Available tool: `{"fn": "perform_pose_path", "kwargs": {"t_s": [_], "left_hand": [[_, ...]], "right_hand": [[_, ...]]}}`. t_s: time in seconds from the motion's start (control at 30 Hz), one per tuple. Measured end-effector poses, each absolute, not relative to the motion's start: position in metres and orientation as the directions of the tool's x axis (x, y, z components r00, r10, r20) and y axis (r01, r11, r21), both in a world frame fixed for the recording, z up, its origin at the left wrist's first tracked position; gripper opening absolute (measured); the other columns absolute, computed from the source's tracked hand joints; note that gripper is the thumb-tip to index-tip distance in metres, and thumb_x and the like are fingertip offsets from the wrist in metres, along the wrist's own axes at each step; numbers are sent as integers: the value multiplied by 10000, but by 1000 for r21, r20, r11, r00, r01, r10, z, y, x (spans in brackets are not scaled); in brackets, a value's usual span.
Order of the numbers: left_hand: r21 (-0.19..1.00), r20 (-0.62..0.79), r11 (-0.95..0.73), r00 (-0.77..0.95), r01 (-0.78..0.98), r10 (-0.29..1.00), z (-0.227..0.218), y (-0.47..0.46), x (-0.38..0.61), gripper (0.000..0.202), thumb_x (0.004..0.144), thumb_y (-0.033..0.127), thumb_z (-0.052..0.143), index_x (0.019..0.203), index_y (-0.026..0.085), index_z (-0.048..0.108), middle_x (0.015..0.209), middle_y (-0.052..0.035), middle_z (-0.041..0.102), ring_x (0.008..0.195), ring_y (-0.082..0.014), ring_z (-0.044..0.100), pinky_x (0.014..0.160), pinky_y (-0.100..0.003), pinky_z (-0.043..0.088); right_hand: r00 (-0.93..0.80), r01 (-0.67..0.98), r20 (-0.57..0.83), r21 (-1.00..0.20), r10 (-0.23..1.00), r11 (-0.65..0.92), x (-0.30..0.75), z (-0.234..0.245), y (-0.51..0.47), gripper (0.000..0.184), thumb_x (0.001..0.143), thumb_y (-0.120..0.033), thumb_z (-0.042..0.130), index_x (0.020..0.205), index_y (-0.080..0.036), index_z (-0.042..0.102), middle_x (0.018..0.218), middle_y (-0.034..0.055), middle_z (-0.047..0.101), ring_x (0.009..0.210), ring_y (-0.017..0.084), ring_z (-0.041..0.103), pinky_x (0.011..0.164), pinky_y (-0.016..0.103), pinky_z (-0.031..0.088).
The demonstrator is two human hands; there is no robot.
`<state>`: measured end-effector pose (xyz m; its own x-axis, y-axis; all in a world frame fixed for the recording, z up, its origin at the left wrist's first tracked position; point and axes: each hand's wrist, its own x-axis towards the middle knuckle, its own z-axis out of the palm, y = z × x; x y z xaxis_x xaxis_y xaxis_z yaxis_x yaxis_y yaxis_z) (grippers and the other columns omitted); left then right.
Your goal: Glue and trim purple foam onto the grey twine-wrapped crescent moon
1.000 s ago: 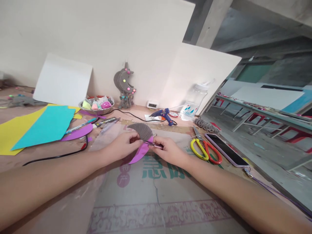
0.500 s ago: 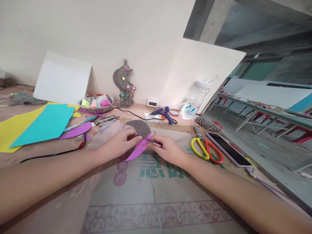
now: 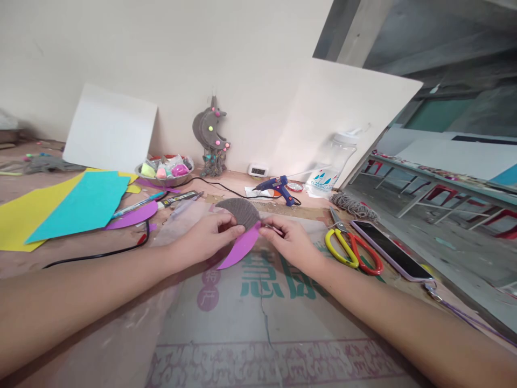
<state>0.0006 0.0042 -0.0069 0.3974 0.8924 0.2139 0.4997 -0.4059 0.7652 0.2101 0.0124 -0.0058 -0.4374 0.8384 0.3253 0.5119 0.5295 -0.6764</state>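
Nearest to me, one printed plastic sheet (image 3: 214, 328) covers the work surface. On its far part I have one crescent (image 3: 242, 214), wrapped in grey yarn on its far half and bare purple on its near half; its long axis runs near to far, its horns point left and its bulge faces right. My left hand (image 3: 213, 235) sits on the hollow side, thumb and fingers clamped on the crescent. My right hand (image 3: 291, 241) is at the bulging edge, where grey meets purple, its fingers pinched together on one thin dark tool (image 3: 277, 231); I cannot tell its type. Both hands are equally near the crescent, one per side. To the right lie one pair of scissors (image 3: 342, 228) and one phone (image 3: 391, 250); to the left, one blue sheet (image 3: 78, 207) overlaps yellow sheeting (image 3: 24, 215). Farther off I count one yarn bundle (image 3: 355, 206), one glue gun (image 3: 278, 185), one bowl (image 3: 166, 179), one clock (image 3: 258, 171), one bottle (image 3: 323, 180) and one moon ornament (image 3: 203, 131) against the wall.
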Motion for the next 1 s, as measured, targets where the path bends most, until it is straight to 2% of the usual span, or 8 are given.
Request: {"fn": "perform_pose_path", "kwargs": {"t_s": [0.13, 0.33, 0.47, 0.57, 0.63, 0.7, 0.87, 1.0], "left_hand": [[756, 234, -449, 445, 476, 865, -7, 5, 0, 405, 861, 472, 361, 585, 180, 407, 589, 31, 404, 560, -112, 412, 537, -253, 322], [800, 155, -341, 379, 494, 912, -7, 3, 1, 401, 814, 536, 424, 618, 187, 442, 541, 38, 427, 488, -109, 401, 459, -250, 289], [783, 173, -355, 370, 511, 913, -5, 1, 2, 394, 820, 511, 419, 590, 191, 418, 533, 35, 420, 488, -113, 402, 453, -253, 285], [771, 179, -371, 383, 518, 906, -4, 1, 2, 383, 819, 490, 427, 582, 189, 422, 547, 35, 422, 500, -114, 410, 465, -257, 294], [770, 190, -383, 389, 511, 901, -5, 2, 2, 370, 818, 479, 433, 589, 188, 431, 557, 38, 428, 500, -111, 413, 476, -257, 300], [770, 196, -392, 399, 503, 896, -5, 2, 2, 360, 817, 474, 438, 600, 187, 444, 562, 40, 434, 501, -109, 411, 484, -256, 304], [768, 174, -391, 422, 507, 889, -4, 1, 3, 346, 813, 471, 445, 623, 183, 466, 587, 30, 451, 545, -121, 420, 497, -256, 291], [780, 160, -383, 432, 496, 887, -2, 0, 3, 356, 817, 482, 441, 624, 183, 457, 584, 36, 431, 542, -116, 403, 498, -258, 284]], "right_hand": [[-492, 514, 230, -702, 840, 493, 207, -7, 9, 256, 848, -362, 479, 717, -157, 556, 631, -22, 467, 593, 100, 415, 551, 218, 329], [-509, 516, 235, -687, 828, 512, 206, -4, 6, 276, 856, -367, 466, 672, -165, 506, 606, -35, 396, 572, 91, 366, 531, 218, 298], [-324, 501, 375, -711, 869, 493, 209, -3, 8, 268, 836, -386, 497, 663, -184, 462, 580, -48, 335, 545, 93, 328, 516, 224, 289], [-218, 441, 380, -783, 899, 438, 209, -4, 12, 203, 808, -390, 542, 859, -194, 537, 603, -43, 425, 548, 104, 380, 525, 231, 329], [-282, 375, 319, -831, 905, 410, 208, -6, 13, 246, 793, -384, 561, 953, -196, 571, 716, -5, 556, 634, 126, 484, 598, 251, 393], [-368, 331, 269, -857, 890, 395, 207, -6, 13, 223, 785, -370, 568, 912, -189, 604, 826, 21, 615, 748, 151, 544, 696, 278, 424], [-420, 398, 199, -836, 886, 376, 205, -7, 10, 206, 789, -370, 557, 740, -171, 578, 665, -17, 529, 649, 129, 487, 614, 253, 385], [-457, 377, 187, -845, 870, 379, 207, -8, 11, 242, 814, -399, 524, 735, -172, 547, 668, -16, 499, 658, 129, 462, 623, 255, 385]]}}
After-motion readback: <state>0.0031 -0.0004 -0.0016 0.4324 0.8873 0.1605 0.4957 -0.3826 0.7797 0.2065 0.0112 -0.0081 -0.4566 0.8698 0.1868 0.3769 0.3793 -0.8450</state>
